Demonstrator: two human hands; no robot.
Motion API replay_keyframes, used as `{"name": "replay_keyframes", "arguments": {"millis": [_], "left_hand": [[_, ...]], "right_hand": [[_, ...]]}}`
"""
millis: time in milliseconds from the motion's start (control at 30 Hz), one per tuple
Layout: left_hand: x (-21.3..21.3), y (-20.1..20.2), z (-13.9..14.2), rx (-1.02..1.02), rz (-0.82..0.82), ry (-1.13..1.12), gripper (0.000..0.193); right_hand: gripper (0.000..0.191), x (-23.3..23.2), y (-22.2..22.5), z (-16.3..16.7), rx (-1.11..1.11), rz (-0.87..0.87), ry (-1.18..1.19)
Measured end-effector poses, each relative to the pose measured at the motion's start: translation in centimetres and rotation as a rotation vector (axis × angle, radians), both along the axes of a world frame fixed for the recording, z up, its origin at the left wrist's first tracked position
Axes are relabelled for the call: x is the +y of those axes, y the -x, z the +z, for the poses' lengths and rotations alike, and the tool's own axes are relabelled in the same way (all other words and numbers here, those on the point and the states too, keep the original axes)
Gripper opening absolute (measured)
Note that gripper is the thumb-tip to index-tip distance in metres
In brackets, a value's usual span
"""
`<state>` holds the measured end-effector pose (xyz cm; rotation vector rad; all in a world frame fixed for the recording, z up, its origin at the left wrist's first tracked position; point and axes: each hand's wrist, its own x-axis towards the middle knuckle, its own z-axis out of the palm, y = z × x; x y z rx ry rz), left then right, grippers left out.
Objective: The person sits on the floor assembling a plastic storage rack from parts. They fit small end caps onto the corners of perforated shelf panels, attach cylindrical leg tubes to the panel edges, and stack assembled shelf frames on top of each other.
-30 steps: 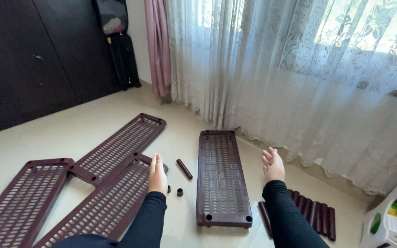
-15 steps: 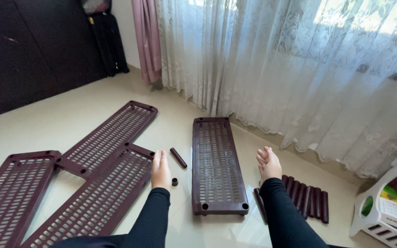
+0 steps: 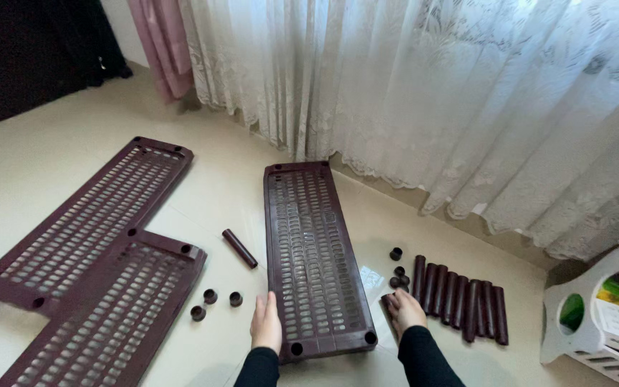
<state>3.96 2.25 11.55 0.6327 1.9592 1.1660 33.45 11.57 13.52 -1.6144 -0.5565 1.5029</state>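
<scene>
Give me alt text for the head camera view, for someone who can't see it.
Two hands, left hand and right hand, flank a dark maroon slatted shelf panel lying on a cream floor. Two more panels lie left; a row of tubes right, below lace curtains.

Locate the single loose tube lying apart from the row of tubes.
In the head view, the loose tube lies on the floor left of the middle shelf panel, just above the small caps.
</scene>
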Motion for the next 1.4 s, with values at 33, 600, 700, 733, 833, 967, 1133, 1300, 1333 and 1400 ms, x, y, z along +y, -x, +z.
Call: {"name": "replay_keyframes", "arguments": {"millis": [33, 600, 700, 733, 833, 967, 1133, 1300, 1333, 1400], "left_hand": [[0.1, 0.1, -0.8, -0.006, -0.004, 0.038, 0.089], [2.1, -1.6, -7.6, -0.015, 0.054, 0.213, 0.094], [1.8, -1.4, -8.4, -0.064, 0.078, 0.227, 0.095], [1.7, -1.3, -8.5, -0.098, 0.085, 0.239, 0.095], [1.5, -1.0, -8.5, -0.161, 0.101, 0.265, 0.095], [1.3, -0.9, -7.8, -0.177, 0.088, 0.243, 0.095], [0.9, -0.8, -7.8, -0.272, 0.101, 0.231, 0.096], [1.2, -0.7, -8.3, -0.306, 0.123, 0.235, 0.098], [1.4, -0.7, -8.1, -0.32, 0.121, 0.244, 0.099], [1.5, -0.7, -7.6, -0.286, 0.119, 0.269, 0.1]], "right_hand": [[0.051, 0.4, 0.2, -0.6, 0.038, -0.014, 0.0], [0.061, 1.9, 0.6, -7.8, -0.202, 0.332, 0.23], [0.059, 1.6, 0.8, -8.8, -0.253, 0.376, 0.299], [0.058, 1.5, 0.9, -9.1, -0.246, 0.374, 0.252], [0.057, 1.2, 1.5, -9.8, -0.215, 0.373, 0.104], [0.058, 0.7, 1.9, -10.0, -0.162, 0.353, 0.059], [0.058, 0.2, 2.3, -9.5, -0.151, 0.332, 0.089], [0.061, 0.3, 2.6, -9.1, -0.115, 0.325, 0.028], [0.061, 0.7, 2.5, -8.9, -0.174, 0.367, 0.001], [0.06, 1.3, 2.1, -8.4, -0.294, 0.451, -0.049]]}}
